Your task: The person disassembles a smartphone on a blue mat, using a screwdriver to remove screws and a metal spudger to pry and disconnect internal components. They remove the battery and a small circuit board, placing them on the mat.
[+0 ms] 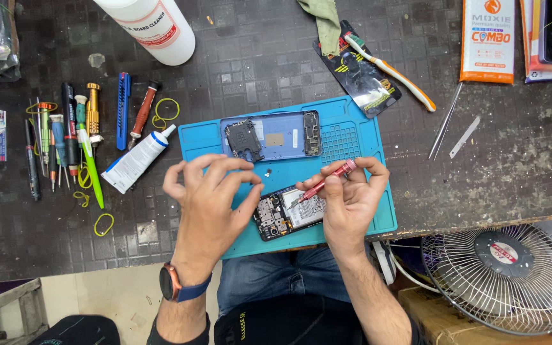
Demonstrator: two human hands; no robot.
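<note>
Fingers (335, 185) of right hand (351, 204) gripped red screwdriver (328, 180) over opened phone (287, 213), circuitry exposed on blue mat (378, 191); left hand (209, 198) loosely curled, hid phone's left edge.

Both forearms are being shown bare, with no sleeves reaching them and dark hair visible along each. The left hand (209, 198) and right hand (349, 201) are being shown ungloved and without rings. A watch (170, 282) with a dark round copper-rimmed case is being worn on the left wrist, fastened by a dark blue strap. Blue denim trousers (269, 275) and a black upper garment (289, 329) bearing small yellow lettering are being worn
</note>
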